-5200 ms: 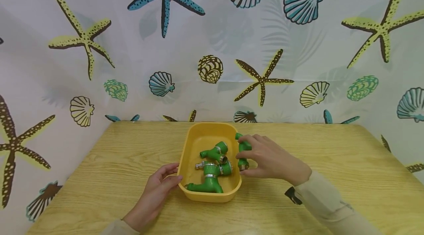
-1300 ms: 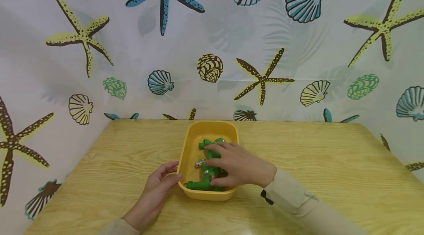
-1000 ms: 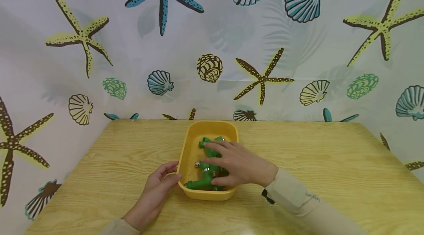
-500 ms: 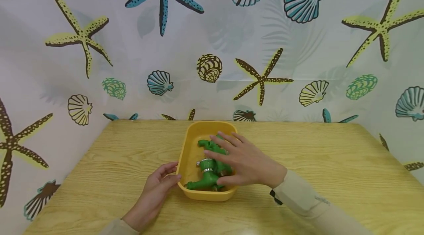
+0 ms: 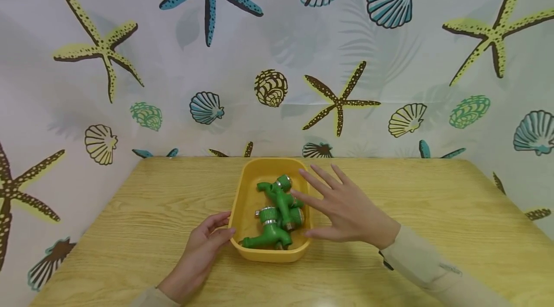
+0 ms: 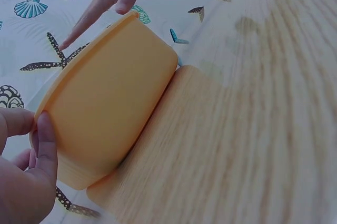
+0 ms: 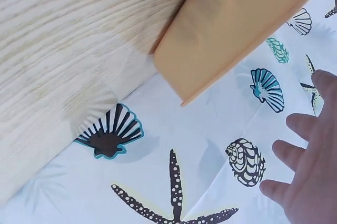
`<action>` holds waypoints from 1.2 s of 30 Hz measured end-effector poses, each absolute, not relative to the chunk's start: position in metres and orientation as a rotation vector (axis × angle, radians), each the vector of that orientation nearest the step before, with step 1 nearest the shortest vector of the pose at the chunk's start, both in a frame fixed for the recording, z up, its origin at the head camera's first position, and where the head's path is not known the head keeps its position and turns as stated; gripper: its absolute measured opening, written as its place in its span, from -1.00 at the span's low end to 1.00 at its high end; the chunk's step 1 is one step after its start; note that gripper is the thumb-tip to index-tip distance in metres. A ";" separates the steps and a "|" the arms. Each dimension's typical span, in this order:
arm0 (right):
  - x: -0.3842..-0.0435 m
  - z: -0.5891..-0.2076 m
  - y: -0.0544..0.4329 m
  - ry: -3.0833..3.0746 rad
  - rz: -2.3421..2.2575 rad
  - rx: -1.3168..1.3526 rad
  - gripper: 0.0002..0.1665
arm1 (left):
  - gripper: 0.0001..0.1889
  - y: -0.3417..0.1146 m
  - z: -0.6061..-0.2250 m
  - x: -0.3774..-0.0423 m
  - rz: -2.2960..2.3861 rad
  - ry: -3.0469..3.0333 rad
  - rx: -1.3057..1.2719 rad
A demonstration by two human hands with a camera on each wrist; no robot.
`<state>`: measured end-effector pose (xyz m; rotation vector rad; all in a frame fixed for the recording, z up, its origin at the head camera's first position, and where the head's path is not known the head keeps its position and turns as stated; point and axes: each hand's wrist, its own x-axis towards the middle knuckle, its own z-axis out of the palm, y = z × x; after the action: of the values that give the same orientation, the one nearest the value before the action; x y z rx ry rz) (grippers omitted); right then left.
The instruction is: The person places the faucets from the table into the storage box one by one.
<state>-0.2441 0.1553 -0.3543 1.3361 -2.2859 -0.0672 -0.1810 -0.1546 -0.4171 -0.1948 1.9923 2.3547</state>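
Observation:
Inside a yellow plastic tub [image 5: 270, 255] lie several green plastic taps with silver-coloured collars, heaped toward its right side. One tap [image 5: 269, 234] is nearest the front, and another tap [image 5: 283, 203] lies across the pile behind it. My left hand [image 5: 201, 249] holds the tub's left rim; in the left wrist view, its thumb and fingers pinch the edge of the wall. Spread wide, my right hand [image 5: 352, 211] hovers over the tub's right rim with nothing in it. The right wrist view shows its separated fingers [image 7: 295, 126] beside the tub's outer wall.
The tub stands on a wood-grain table [image 5: 173, 186], toward its back edge. Behind and at both sides hangs a white cloth [image 5: 242, 57] printed with starfish and shells. A dark strap end [image 5: 386, 260] hangs at the right cuff.
Earlier, my right hand held a tap beside the tub, then brought it over the pile. It has let go, spread its fingers and drawn back right. My left hand stays on the rim.

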 end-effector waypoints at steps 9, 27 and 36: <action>-0.238 -0.362 0.186 -2.290 -0.091 1.250 -0.06 | -0.52 -0.154 -0.416 -0.181 2.308 2.027 -0.226; -0.208 -0.382 0.269 -2.316 -0.063 1.072 -0.11 | -0.51 -0.153 -0.416 -0.179 2.298 2.039 -0.210; -0.196 -0.373 0.276 -2.299 -0.063 1.066 -0.12 | -0.52 -0.152 -0.413 -0.178 2.291 2.056 -0.208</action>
<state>-0.1958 0.2763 -0.3731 1.0655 -2.2987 -0.0630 -0.1782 -0.1517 -0.4127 -0.2083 2.0560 2.2912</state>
